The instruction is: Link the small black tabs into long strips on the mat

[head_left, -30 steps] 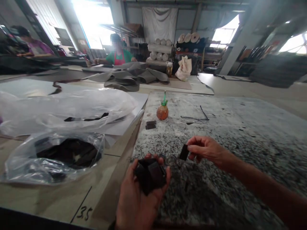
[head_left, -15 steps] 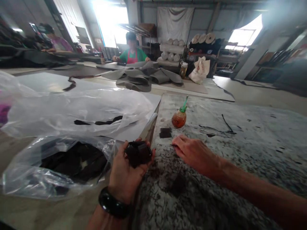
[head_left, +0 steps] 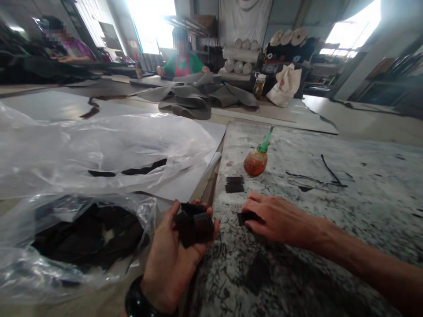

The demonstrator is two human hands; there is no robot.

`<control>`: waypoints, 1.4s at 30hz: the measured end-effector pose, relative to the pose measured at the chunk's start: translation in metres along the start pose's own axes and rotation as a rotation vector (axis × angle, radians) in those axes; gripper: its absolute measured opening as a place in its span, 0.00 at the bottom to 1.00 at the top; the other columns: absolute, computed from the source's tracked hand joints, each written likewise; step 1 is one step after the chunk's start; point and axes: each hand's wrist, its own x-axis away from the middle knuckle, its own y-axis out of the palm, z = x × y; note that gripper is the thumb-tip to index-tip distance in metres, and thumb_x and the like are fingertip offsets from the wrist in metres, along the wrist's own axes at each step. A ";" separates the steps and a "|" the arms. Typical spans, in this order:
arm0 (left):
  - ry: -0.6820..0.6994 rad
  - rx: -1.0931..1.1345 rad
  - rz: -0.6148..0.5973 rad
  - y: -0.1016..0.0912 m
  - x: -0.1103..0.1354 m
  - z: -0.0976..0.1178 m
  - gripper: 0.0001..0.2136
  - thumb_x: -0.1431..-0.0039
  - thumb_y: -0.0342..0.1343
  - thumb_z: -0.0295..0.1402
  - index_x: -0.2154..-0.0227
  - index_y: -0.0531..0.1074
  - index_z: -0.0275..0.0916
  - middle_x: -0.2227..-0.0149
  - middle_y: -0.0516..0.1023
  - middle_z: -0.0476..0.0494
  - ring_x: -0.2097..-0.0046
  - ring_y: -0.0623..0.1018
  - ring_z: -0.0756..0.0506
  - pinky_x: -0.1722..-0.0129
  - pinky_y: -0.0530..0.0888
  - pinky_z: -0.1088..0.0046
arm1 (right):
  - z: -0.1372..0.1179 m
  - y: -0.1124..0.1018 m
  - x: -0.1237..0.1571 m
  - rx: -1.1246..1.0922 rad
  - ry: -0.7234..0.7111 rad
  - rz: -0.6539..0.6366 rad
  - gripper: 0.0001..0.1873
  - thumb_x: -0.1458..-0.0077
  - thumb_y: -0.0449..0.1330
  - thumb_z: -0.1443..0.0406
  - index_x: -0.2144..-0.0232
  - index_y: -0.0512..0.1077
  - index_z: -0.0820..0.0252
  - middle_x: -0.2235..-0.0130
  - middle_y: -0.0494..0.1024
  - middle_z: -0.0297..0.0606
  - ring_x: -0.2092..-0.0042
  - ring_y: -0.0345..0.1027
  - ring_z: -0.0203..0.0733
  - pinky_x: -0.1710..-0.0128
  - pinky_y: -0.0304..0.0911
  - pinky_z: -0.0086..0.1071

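My left hand (head_left: 172, 262) is turned palm up, its fingers curled around a small bundle of dark folded pieces (head_left: 194, 225), leather or cloth. On the stained board, my right hand (head_left: 279, 216) pinches a small flat dark piece (head_left: 244, 218) between thumb and fingers, low against the surface. Just beyond it lie two similar dark strips (head_left: 235, 185), one behind the other. A round bottle (head_left: 255, 163) of amber-brown liquid with a green spout stands behind those strips.
Eyeglasses (head_left: 310, 179) lie on the stained board (head_left: 373, 202) to the right. Clear plastic bags (head_left: 76, 145) with dark pieces cover the left side. Grey sheet material (head_left: 185, 99), a jar (head_left: 259, 86) and a cloth bag (head_left: 284, 88) sit further back. Two people work across the room.
My right hand has drawn slightly nearer, and a dark piece now shows in its fingers. My left hand keeps its bundle. The whole view has shifted a little.
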 end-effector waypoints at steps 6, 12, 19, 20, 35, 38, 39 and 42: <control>0.012 -0.032 0.068 0.001 -0.002 -0.002 0.09 0.43 0.50 0.32 0.68 0.71 0.31 0.64 0.73 0.38 0.63 0.75 0.41 0.68 0.77 0.61 | 0.000 -0.002 -0.007 -0.082 0.005 0.059 0.09 0.48 0.55 0.65 0.63 0.70 0.60 0.64 0.70 0.38 0.66 0.67 0.40 0.66 0.58 0.31; 0.011 -0.006 0.077 -0.001 -0.004 -0.004 0.10 0.42 0.49 0.33 0.69 0.72 0.30 0.65 0.73 0.39 0.64 0.75 0.40 0.69 0.77 0.61 | -0.004 0.005 -0.028 -0.029 -0.042 0.068 0.07 0.44 0.53 0.66 0.67 0.70 0.60 0.65 0.71 0.38 0.66 0.65 0.39 0.68 0.56 0.30; 0.028 -0.029 0.059 0.002 -0.003 -0.004 0.13 0.40 0.46 0.34 0.69 0.71 0.29 0.66 0.73 0.38 0.64 0.75 0.41 0.70 0.77 0.62 | -0.004 -0.006 -0.009 -0.158 -0.063 0.141 0.09 0.42 0.53 0.65 0.63 0.72 0.60 0.63 0.69 0.38 0.62 0.65 0.38 0.60 0.58 0.31; 0.035 -0.039 0.058 0.003 -0.003 -0.004 0.14 0.40 0.45 0.34 0.69 0.71 0.29 0.66 0.73 0.37 0.64 0.75 0.41 0.71 0.77 0.63 | -0.007 -0.008 0.000 -0.185 -0.096 0.100 0.08 0.42 0.53 0.65 0.64 0.72 0.59 0.63 0.69 0.37 0.62 0.66 0.38 0.60 0.59 0.30; 0.071 -0.093 0.075 0.003 -0.005 -0.005 0.12 0.40 0.47 0.33 0.68 0.71 0.28 0.65 0.72 0.36 0.64 0.75 0.41 0.71 0.77 0.63 | -0.012 0.002 0.047 -0.129 -0.096 -0.137 0.05 0.49 0.57 0.68 0.66 0.67 0.59 0.63 0.70 0.35 0.67 0.65 0.37 0.68 0.60 0.30; 0.061 -0.093 0.063 -0.001 -0.006 -0.005 0.12 0.41 0.47 0.33 0.67 0.71 0.28 0.63 0.72 0.35 0.63 0.75 0.40 0.70 0.77 0.63 | 0.003 0.003 0.041 -0.175 0.121 0.017 0.08 0.50 0.58 0.67 0.65 0.67 0.60 0.66 0.71 0.34 0.69 0.65 0.37 0.69 0.58 0.30; 0.060 -0.093 0.061 -0.001 -0.007 -0.005 0.12 0.41 0.47 0.33 0.67 0.71 0.27 0.63 0.72 0.35 0.63 0.75 0.40 0.69 0.77 0.63 | 0.008 0.005 0.038 -0.184 0.175 0.065 0.08 0.51 0.58 0.67 0.64 0.68 0.60 0.66 0.72 0.34 0.69 0.64 0.37 0.69 0.58 0.30; 0.069 -0.108 0.056 -0.001 -0.007 -0.004 0.12 0.41 0.47 0.33 0.68 0.71 0.28 0.64 0.72 0.36 0.64 0.75 0.40 0.71 0.77 0.63 | 0.017 0.008 0.033 -0.188 0.200 0.104 0.09 0.50 0.58 0.66 0.63 0.69 0.60 0.65 0.73 0.36 0.68 0.65 0.38 0.67 0.58 0.30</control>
